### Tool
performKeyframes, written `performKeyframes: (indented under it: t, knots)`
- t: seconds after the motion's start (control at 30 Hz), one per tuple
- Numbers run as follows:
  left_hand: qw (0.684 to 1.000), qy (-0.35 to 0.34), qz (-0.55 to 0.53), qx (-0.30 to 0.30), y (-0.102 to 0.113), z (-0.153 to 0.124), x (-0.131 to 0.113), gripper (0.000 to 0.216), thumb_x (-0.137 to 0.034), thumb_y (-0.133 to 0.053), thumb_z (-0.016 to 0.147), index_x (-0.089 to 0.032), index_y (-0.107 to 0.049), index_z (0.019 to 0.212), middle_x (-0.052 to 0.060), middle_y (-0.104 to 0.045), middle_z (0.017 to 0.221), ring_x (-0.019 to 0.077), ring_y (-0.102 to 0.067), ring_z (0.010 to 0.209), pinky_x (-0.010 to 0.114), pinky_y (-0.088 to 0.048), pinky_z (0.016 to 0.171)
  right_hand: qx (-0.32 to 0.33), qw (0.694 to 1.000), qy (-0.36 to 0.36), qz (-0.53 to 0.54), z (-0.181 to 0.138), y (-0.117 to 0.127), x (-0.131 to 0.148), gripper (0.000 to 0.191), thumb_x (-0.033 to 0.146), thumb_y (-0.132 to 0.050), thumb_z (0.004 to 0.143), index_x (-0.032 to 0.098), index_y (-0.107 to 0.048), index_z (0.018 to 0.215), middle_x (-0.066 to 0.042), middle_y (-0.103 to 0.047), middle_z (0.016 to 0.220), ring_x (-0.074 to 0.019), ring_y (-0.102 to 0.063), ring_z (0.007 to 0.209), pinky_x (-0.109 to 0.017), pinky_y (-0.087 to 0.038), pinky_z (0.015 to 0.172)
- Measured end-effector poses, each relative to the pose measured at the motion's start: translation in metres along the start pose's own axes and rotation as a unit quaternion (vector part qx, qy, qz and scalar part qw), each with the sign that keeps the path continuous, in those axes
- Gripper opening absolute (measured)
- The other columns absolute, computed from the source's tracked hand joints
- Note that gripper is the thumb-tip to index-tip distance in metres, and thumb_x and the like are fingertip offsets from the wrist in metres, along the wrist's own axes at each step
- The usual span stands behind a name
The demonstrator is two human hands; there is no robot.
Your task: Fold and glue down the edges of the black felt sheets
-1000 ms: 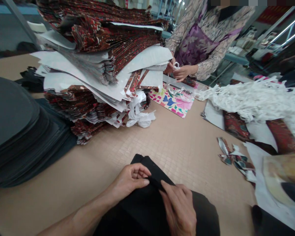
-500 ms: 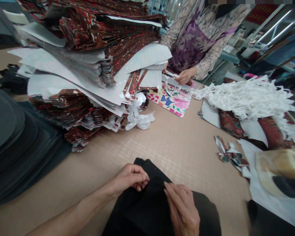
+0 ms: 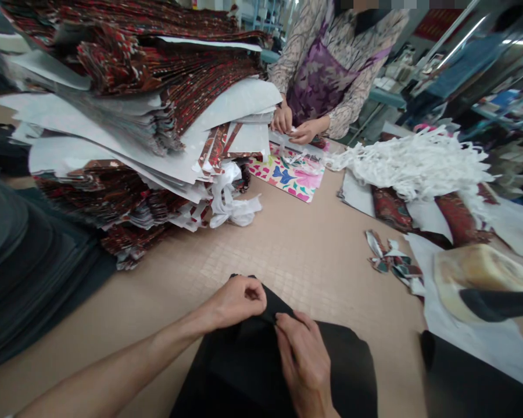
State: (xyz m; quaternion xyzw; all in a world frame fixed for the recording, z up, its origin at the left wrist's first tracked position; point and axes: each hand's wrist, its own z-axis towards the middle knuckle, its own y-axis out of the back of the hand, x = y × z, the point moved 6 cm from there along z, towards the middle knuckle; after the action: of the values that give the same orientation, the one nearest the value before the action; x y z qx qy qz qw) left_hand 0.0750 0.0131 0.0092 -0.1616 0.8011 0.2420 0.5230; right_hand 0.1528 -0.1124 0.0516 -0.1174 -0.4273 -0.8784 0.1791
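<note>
passage: tabletop (image 3: 296, 249) beyond black cloth (image 3: 230, 371) | blocked left: patterned stack (image 3: 218, 75) | right: fabric scraps (image 3: 400, 268)

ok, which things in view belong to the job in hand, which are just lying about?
Job in hand, apparently:
black cloth, touched by left hand and right hand

Lying about, as far as this view shows:
patterned stack
dark rounded sheets, possibly related
white strips
fabric scraps
yellowish roll
black piece at lower right, possibly related
floral sheet, by a co-worker's hand
</note>
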Motion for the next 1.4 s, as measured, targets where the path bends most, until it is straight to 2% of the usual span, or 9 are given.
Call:
performKeyframes:
  t: [0.1,0.23,0.37,0.57,0.83,0.97,1.13,1.27,1.4]
  knots:
    - [0.999,0.0,0.034,-0.038,0.013,0.012,0.006,0.011,-0.017,-0.05,0.068,-0.012,-0.059,0.065,0.001,-0.056,0.062,0.0138,-0.052,0.06,0.022,-0.04,0.055,0.015,1.0,0.024,0.01,-0.003,0.008,0.014,0.021,0.001,-0.042,0.084,0.013,-0.055,0.094,-0.005,-0.066,0.076,-0.0113,-0.061,0.067,-0.036,-0.045,0.079]
    - [0.99,-0.049,0.068,-0.111,0.03,-0.011,-0.018,0.029,-0.028,-0.053,0.077,-0.015,-0.058,0.102,0.008,-0.056,0.105,0.0217,-0.05,0.099,0.033,-0.038,0.088,0.008,0.998,0.041,0.037,-0.004,0.018,0.032,0.019,0.001,-0.043,0.082,0.011,-0.055,0.093,-0.006,-0.065,0.072,-0.012,-0.056,0.059,-0.032,-0.044,0.064]
    - [0.991,-0.097,0.075,0.057,-0.003,-0.062,-0.033,0.076,-0.029,-0.072,0.062,-0.028,-0.038,0.13,0.004,-0.051,0.122,0.0241,-0.047,0.109,0.035,-0.038,0.093,-0.006,0.996,-0.04,0.078,0.001,0.022,0.024,0.022,0.0,-0.043,0.082,0.014,-0.052,0.097,-0.004,-0.063,0.07,-0.0113,-0.051,0.056,-0.028,-0.041,0.055]
    - [0.98,-0.173,0.087,0.042,-0.029,-0.08,0.003,0.035,-0.002,-0.038,0.069,-0.019,-0.062,0.088,0.005,-0.064,0.093,0.0178,-0.058,0.09,0.028,-0.043,0.082,0.228,0.968,-0.079,0.066,-0.005,0.025,0.005,0.048,0.023,-0.064,0.075,0.016,-0.044,0.118,-0.005,-0.065,0.088,-0.0182,-0.059,0.074,-0.033,-0.047,0.07]
    - [0.986,-0.142,0.042,0.074,-0.02,-0.069,0.023,0.047,-0.004,-0.039,0.058,-0.02,-0.058,0.098,0.003,-0.06,0.113,0.0212,-0.05,0.111,0.036,-0.036,0.096,0.434,0.879,-0.095,-0.175,-0.106,0.11,-0.099,0.041,0.017,-0.069,0.06,0.022,-0.06,0.1,-0.003,-0.068,0.081,-0.0226,-0.063,0.07,-0.036,-0.046,0.066]
    - [0.997,-0.052,-0.028,0.047,-0.016,-0.057,0.021,0.029,-0.014,-0.05,0.071,-0.019,-0.063,0.096,0.004,-0.062,0.106,0.0212,-0.055,0.101,0.031,-0.04,0.089,0.342,0.868,-0.148,-0.329,-0.099,0.159,-0.135,0.018,0.025,-0.059,0.071,0.02,-0.064,0.087,-0.006,-0.067,0.071,-0.0286,-0.063,0.065,-0.044,-0.045,0.062]
    - [0.98,0.054,-0.193,0.01,-0.018,-0.044,0.022,0.029,-0.039,-0.062,0.072,-0.013,-0.064,0.084,0.005,-0.065,0.083,0.0195,-0.06,0.077,0.027,-0.045,0.068,0.231,0.954,-0.188,-0.02,-0.024,0.074,-0.076,0.055,0.041,-0.059,0.075,0.024,-0.044,0.125,-0.006,-0.06,0.116,-0.0236,-0.057,0.105,-0.038,-0.047,0.085]
    - [0.946,0.073,-0.315,0.001,-0.015,-0.034,0.03,0.039,-0.044,-0.066,0.068,-0.012,-0.06,0.088,0.003,-0.062,0.076,0.0144,-0.057,0.065,0.024,-0.043,0.061,0.259,0.913,-0.261,0.174,0.002,-0.024,-0.04,0.057,0.035,-0.067,0.069,0.022,-0.05,0.121,-0.007,-0.061,0.113,-0.0242,-0.058,0.102,-0.042,-0.046,0.088]
    - [0.961,0.068,-0.264,-0.056,0.001,-0.019,0.04,0.034,-0.04,-0.069,0.064,-0.011,-0.056,0.074,-0.002,-0.052,0.061,0.008,-0.046,0.054,0.018,-0.033,0.048,0.229,0.884,-0.344,0.219,0.003,-0.059,-0.049,0.03,0.039,-0.06,0.075,0.017,-0.064,0.095,-0.008,-0.068,0.091,-0.024,-0.064,0.085,-0.04,-0.052,0.077]
